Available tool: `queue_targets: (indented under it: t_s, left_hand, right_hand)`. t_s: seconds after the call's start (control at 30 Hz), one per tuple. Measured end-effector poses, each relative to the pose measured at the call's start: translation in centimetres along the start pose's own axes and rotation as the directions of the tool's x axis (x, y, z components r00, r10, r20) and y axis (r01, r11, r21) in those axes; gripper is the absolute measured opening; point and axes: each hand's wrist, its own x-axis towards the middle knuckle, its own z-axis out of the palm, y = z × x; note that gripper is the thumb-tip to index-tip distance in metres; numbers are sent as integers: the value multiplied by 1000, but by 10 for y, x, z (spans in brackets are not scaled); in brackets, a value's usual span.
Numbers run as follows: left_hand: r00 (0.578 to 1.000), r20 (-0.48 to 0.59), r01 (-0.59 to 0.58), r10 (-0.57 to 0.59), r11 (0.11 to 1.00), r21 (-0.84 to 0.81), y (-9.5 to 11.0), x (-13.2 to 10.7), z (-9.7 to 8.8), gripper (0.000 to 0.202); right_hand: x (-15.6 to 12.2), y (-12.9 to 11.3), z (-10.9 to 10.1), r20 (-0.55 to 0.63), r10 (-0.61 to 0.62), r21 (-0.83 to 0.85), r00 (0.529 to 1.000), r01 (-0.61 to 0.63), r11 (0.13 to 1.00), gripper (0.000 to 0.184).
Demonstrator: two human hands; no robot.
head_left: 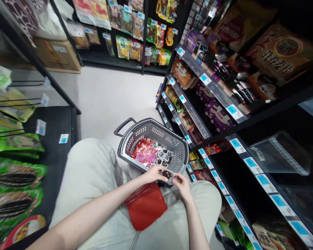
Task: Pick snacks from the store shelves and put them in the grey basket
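A small clear packet with a dark piece inside (pixel 168 174) is pinched between my two hands, over the near rim of a grey shopping basket (pixel 184 139). My left hand (pixel 155 174) grips the packet's left end. At its right end are the closed fingertips of my right hand (pixel 182 184). Inside the basket lie pink packets (pixel 146 153), some red ones (pixel 144 141) at the left, and several clear packets with dark pieces (pixel 165 157). A red pouch (pixel 146 206) rests on my lap below my left wrist.
Shelves with price tags (pixel 234 111) rise close on my right, holding bagged goods and a clear plastic bin (pixel 279 154). Green bags (pixel 15 177) sit on a low black shelf at left. Pale floor (pixel 112 90) leads to a rear rack of hanging snack packets (pixel 123 47). A cardboard box (pixel 56 55) stands at back left.
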Motion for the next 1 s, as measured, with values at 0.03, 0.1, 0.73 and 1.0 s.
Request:
queue_targets:
  t_s: [0.03,0.1,0.73,1.0]
  left_hand:
    - [1000,-2,3,-3,1000,0,0,0,0,43]
    - [1000,-7,9,-9,1000,-4,0,0,0,42]
    - [985,-126,102,-115,989,-105,1,5,0,46]
    - [973,-167,134,-157,981,-140,10,2,1,50]
  right_hand:
    - [0,0,0,-1,0,-1,1000,0,1000,24]
    - [0,-1,1,-5,0,-3,1000,0,1000,26]
    - [-2,-3,2,52,8,20,999,-10,1000,31]
    - [-3,-7,4,67,10,-11,998,-9,1000,28]
